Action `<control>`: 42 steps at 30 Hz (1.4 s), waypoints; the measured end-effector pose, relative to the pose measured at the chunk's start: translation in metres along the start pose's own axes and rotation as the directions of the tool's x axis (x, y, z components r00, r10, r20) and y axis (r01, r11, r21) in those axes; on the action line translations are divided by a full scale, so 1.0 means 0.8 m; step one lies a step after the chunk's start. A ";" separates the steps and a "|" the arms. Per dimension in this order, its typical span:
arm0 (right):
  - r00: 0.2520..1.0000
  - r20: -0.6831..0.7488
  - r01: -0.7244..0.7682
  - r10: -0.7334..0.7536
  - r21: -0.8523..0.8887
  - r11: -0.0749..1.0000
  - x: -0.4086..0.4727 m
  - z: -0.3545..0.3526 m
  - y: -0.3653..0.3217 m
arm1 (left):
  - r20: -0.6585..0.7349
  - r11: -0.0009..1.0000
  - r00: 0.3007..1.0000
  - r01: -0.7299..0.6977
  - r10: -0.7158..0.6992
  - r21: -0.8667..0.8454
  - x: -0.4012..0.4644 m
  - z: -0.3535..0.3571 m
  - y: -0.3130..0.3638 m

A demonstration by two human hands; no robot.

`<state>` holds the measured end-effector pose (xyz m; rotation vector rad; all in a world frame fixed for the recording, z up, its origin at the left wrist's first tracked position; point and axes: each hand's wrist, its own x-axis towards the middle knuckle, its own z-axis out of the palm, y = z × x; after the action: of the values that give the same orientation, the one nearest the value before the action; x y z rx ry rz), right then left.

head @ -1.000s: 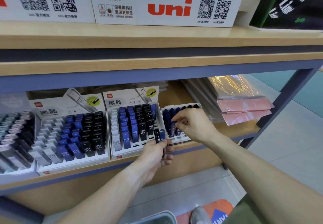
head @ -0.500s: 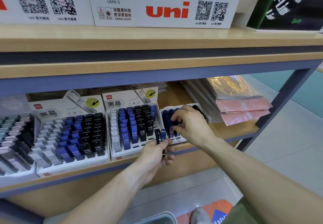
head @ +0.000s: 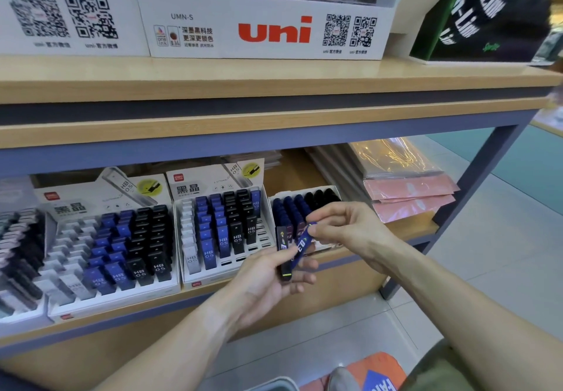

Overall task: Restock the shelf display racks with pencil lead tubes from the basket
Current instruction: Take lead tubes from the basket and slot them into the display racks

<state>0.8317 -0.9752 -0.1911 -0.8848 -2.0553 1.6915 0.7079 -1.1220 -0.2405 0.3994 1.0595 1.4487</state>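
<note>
blue lead tube, top pinched by right hand fingers

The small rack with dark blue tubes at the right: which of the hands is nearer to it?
Right. The right hand is directly in front of the small rack, pinching a blue tube; the left hand is lower, before the shelf edge.

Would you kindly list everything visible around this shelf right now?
Blue lead tube: one, blue, pinched by right hand over left hand.
Black lead tube: one, black, gripped in left hand.
Small rack: one, white, blue and black tubes, behind hands.
Middle rack: one, white, grey, blue, black tubes.
Left rack: one, white, similar tubes.
Uni box: one, white, upper shelf.
Pink packets: stack, lower shelf right.
Basket: rim only, bottom edge.
Left hand: holding tubes.
Right hand: pinching blue tube.
</note>
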 end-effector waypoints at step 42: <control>0.881 -0.397 -0.062 -0.258 -0.636 0.769 0.040 0.021 0.014 | -0.250 0.999 0.967 0.037 -0.042 -0.022 0.023 -0.006 -0.011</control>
<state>0.8002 -0.9660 -0.2102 -1.2014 -2.2671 0.5868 0.7058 -1.1079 -0.2561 0.1844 1.2483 1.4982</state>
